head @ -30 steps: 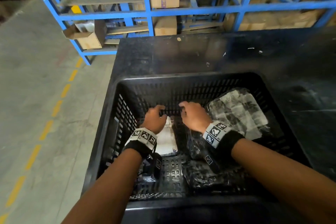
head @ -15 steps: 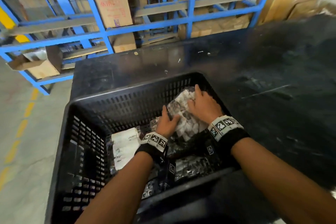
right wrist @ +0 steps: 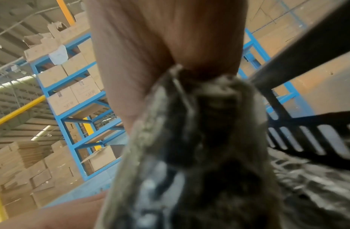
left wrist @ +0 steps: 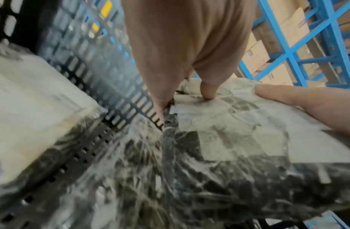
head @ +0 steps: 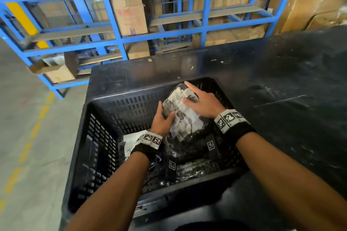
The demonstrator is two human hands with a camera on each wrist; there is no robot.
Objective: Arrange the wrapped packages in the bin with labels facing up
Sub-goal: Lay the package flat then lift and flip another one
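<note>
Two hands are seen in the head view on one wrapped package (head: pixel 183 116), which is held tilted at the far right of the black bin (head: pixel 97 148), probably so that its pale labels can be brought upward. The left hand (head: pixel 162 122) is closed on the package's left edge, with the thumb laid on top; the right hand (head: pixel 203 102) lies over the far end with its fingers spread, and a firm grip there cannot be confirmed. A second package with a white label (head: pixel 131 141) lies at the near left of the bin floor. The bin stands on a dark desk (head: pixel 281 84).

From the left wrist, the thumb (left wrist: pixel 208 89) is seen pressed on the labelled film.

From the right wrist, only blurred wrapping (right wrist: pixel 199 139) below the palm is shown.
</note>
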